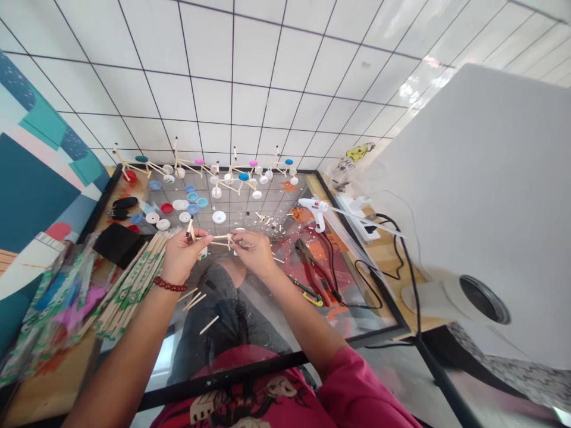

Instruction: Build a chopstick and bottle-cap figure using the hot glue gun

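My left hand (184, 257), with a beaded bracelet on its wrist, grips the left end of a small wooden-stick frame (219, 238). A short dark-tipped piece sticks up from that end. At the frame's right end, the fingers of my right hand (254, 248) pinch the stick joint. A white bottle cap (219, 217) lies on the glass just beyond the frame. Farther back stand several finished-looking stick models (243, 178), bicycle-like, with white caps as wheels and coloured oval seats. Loose cut sticks (194, 301) lie below my left hand.
Wrapped chopsticks (134, 285) and a black box (118, 245) are at left; blue, red and white caps (192, 208) lie behind. Right of my hands are wood scraps (272, 224), a white glue gun (314, 209), red-handled pliers (314, 264), a power strip (359, 217) and cables.
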Tool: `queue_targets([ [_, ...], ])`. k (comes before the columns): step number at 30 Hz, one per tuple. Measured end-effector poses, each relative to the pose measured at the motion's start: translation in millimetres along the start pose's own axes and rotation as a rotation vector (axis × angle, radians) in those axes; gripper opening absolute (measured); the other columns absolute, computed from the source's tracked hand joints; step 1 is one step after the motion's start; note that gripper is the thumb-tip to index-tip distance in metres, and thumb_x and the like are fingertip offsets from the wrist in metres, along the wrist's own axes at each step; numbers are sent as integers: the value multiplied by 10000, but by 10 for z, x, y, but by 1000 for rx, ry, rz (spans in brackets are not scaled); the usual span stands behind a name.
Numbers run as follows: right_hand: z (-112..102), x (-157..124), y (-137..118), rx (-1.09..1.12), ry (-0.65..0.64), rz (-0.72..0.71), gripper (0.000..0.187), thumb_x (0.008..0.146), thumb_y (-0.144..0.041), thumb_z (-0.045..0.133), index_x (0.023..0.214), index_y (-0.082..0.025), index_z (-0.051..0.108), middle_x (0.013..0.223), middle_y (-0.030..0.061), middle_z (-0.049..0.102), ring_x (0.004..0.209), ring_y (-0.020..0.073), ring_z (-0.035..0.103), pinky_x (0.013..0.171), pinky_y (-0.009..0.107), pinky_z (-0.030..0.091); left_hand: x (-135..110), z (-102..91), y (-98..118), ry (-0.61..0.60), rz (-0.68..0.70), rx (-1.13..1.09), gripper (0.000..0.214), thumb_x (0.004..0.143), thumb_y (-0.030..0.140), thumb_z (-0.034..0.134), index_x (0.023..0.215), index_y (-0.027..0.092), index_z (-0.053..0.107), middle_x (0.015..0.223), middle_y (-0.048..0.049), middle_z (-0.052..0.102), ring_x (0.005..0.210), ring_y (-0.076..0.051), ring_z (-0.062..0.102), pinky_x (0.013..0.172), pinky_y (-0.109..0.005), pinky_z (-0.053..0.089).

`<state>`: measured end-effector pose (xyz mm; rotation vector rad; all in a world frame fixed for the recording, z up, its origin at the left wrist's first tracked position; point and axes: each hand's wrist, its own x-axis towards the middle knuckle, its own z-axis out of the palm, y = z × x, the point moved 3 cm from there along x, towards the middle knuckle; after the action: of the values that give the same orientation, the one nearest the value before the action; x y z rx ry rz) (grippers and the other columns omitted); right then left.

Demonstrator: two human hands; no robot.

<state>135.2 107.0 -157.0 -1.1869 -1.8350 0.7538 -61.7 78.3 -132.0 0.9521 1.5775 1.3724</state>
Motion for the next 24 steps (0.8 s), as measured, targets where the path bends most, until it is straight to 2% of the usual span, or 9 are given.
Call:
queue_targets([
  [3,-1,-2,23,-19,16,26,174,843,-137,808,893,-303,793,1049,-3,867,1029,243,828,994,390,635,2,-12,-15,-15,20,22,467,541,537,946,778,187,747,673,-21,708,547,-148,574,459,-257,397],
  [5,-2,-9,40,-36,35,57,234,834,-159,829,1008,-311,792,1022,-2,866,964,239,831,974,400,646,5,-24,-34,-26,31,36,457,557,532,941,788,187,752,663,-19,699,548,-150,571,465,-260,394],
  [9,11,-13,57,0,43,62,367,838,-203,832,1172,-337,761,1086,-5,862,989,232,829,976,394,662,13,-57,-89,-42,59,54,445,601,513,935,849,179,775,732,-39,739,593,-166,609,514,-281,448],
  [11,24,-9,64,11,34,58,390,833,-191,832,1188,-336,758,1114,-2,860,1004,232,829,984,395,664,15,-71,-111,-64,97,53,465,626,482,933,956,182,799,864,-66,791,690,-195,673,601,-315,529],
  [13,39,-5,71,6,29,60,402,825,-177,841,1187,-332,761,1120,-1,860,1015,234,829,997,400,660,16,-88,-119,-75,152,34,515,633,439,935,1069,199,803,1064,-97,821,898,-251,743,790,-385,611],
  [16,54,0,75,11,31,67,420,827,-163,848,1201,-332,759,1137,1,858,1045,239,825,1042,419,638,21,-117,-116,-76,184,7,571,597,374,942,1128,228,789,1277,-123,793,1232,-338,718,1071,-492,580],
  [20,6,2,65,-8,3,58,521,803,-167,879,1276,-342,746,1201,25,845,1101,263,803,1084,456,597,35,-147,-113,-126,115,12,667,526,334,963,1152,232,761,1346,-158,763,1342,-409,669,1105,-560,567],
  [24,-156,-21,75,-117,-28,30,685,722,-225,947,1356,-349,719,1297,44,809,1167,312,760,1103,530,565,59,-190,-130,-161,105,43,799,482,293,978,1240,248,728,1417,-165,731,1393,-414,639,1183,-582,497],
])
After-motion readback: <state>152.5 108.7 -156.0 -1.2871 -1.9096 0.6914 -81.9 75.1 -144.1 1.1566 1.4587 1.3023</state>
